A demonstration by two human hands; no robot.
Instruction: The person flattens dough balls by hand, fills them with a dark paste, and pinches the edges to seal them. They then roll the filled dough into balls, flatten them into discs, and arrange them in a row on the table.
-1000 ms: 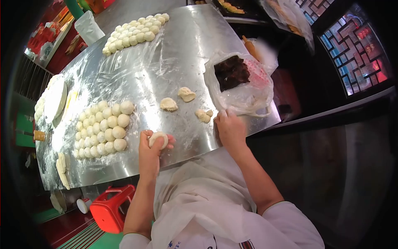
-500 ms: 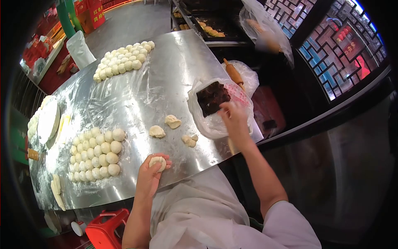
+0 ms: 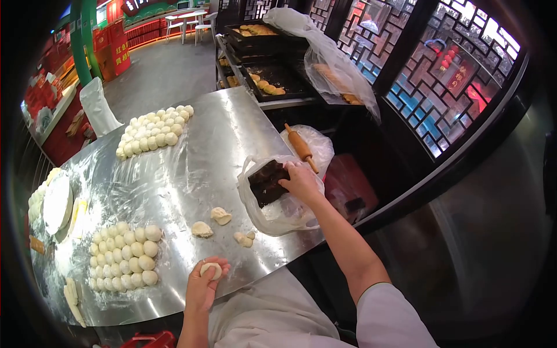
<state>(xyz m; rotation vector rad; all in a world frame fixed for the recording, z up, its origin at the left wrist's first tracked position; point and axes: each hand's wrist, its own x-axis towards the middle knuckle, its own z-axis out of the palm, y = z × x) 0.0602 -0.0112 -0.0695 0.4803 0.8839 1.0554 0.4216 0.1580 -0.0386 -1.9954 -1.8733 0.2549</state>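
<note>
My left hand (image 3: 201,285), at the table's near edge, cups a flattened round of dough (image 3: 212,269) with the thumb pressed on it. My right hand (image 3: 303,183) reaches into an open clear plastic bag (image 3: 272,225) and grips the edge of a dark, sticky-looking block of filling (image 3: 267,187); its fingertips are partly hidden. Between the hands lie loose dough pieces: one lump (image 3: 220,216), another (image 3: 202,229) and some smaller bits (image 3: 244,239).
Rows of dough balls (image 3: 125,258) sit at the left of the steel table (image 3: 203,156), with another group (image 3: 154,132) farther back. A rolling pin (image 3: 299,144) rests beyond the bag. Trays of baked pastries (image 3: 272,81) stand behind. A white oval dish (image 3: 58,203) is far left.
My right hand has gone from hovering blurred over the filling to gripping its right edge. My left hand still holds the dough round. The camera view has tilted up and shifted.
</note>
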